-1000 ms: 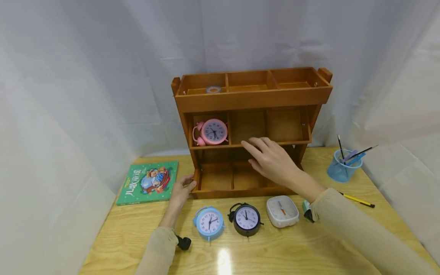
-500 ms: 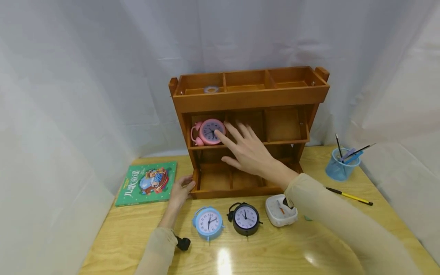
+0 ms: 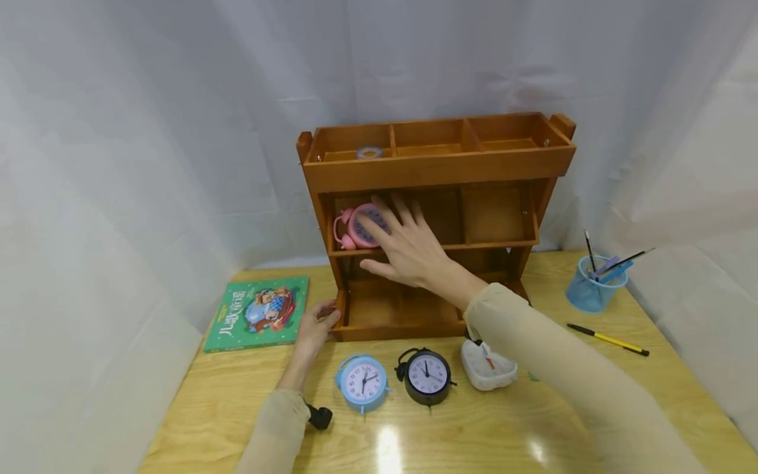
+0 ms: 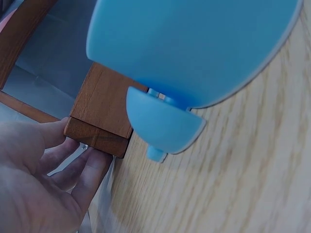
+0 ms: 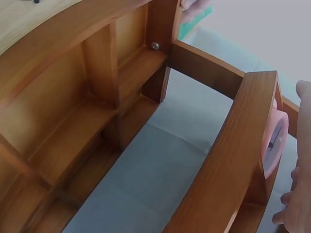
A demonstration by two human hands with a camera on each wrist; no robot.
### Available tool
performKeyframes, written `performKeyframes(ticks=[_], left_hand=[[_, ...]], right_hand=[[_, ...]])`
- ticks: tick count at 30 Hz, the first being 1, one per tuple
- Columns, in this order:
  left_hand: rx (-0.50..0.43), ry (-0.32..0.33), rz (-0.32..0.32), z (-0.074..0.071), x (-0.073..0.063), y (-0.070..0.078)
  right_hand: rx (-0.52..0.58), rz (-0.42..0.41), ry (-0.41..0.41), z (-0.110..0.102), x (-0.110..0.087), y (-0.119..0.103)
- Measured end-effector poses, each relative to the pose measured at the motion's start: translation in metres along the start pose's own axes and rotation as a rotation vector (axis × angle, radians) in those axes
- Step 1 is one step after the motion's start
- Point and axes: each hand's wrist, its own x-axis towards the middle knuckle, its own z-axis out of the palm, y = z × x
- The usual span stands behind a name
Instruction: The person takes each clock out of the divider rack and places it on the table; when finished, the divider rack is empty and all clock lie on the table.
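Note:
My right hand [image 3: 408, 249] is held with fingers spread in front of the middle tier of a brown wooden shelf [image 3: 438, 174]. Its fingers overlap the face of a pink alarm clock [image 3: 354, 230], which lies on its side in the left compartment; whether they touch it I cannot tell. In the right wrist view the pink clock [image 5: 275, 141] sits behind the tier's front board. At the shelf's lower left corner, my left hand [image 3: 316, 325] grips the wood between thumb and fingers, as the left wrist view confirms. A blue alarm clock [image 4: 194, 48] looms close there.
Along the table front stand the blue clock [image 3: 362, 382], a black alarm clock [image 3: 428, 376] and a white square clock [image 3: 490, 375], partly under the right sleeve. A green book [image 3: 257, 315] lies left. A pen cup [image 3: 595, 289] and yellow pen [image 3: 610, 339] are right. A tape roll [image 3: 370, 153] sits on top.
My right hand has moved left from the middle compartment to the pink clock, its fingers spreading. The right sleeve now covers part of the white clock. My left hand keeps its grip on the shelf.

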Motion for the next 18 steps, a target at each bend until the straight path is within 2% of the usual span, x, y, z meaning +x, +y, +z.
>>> performKeyframes(ticks=[11,18], left_hand=[[-0.006,0.014,0.006,0.001,0.000,0.002],[0.005,0.010,0.002,-0.004,0.000,0.002]], right_hand=[[-0.011,0.014,-0.030,0.005,0.021,-0.004],[0.076,0.044,-0.067,0.006,0.038,-0.014]])
